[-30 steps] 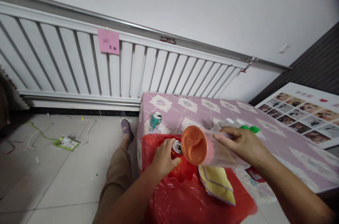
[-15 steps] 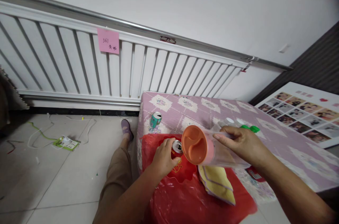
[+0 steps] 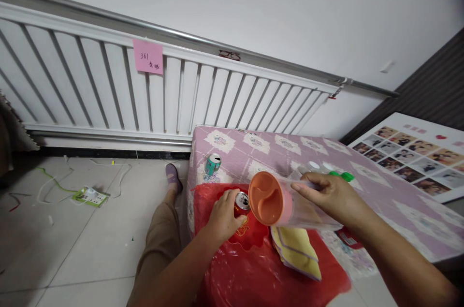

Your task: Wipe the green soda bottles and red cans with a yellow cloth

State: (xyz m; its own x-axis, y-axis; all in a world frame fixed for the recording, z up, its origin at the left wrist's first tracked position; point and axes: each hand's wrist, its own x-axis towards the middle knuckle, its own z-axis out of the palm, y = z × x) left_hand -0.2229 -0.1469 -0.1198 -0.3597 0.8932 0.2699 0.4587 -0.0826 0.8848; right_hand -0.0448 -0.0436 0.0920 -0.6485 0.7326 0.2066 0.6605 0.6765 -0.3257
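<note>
My left hand point(image 3: 223, 217) is wrapped round a red drink can point(image 3: 241, 203) that stands on a red plastic bag point(image 3: 239, 268) at the near corner of the table. My right hand point(image 3: 328, 196) grips a clear plastic container point(image 3: 304, 208) with an orange lid point(image 3: 267, 198). The container lies on its side in the air, its lid end pointing at the can and almost touching it. A folded yellow cloth point(image 3: 297, 249) lies on the bag under the container.
The low table has a pink patterned cloth point(image 3: 366, 186). A teal can point(image 3: 212, 164) stands near its left edge; green and white caps point(image 3: 339, 174) show behind my right hand. A white radiator point(image 3: 145, 94) lines the wall. My leg and foot point(image 3: 173, 176) rest on tiled floor beside litter point(image 3: 90, 196).
</note>
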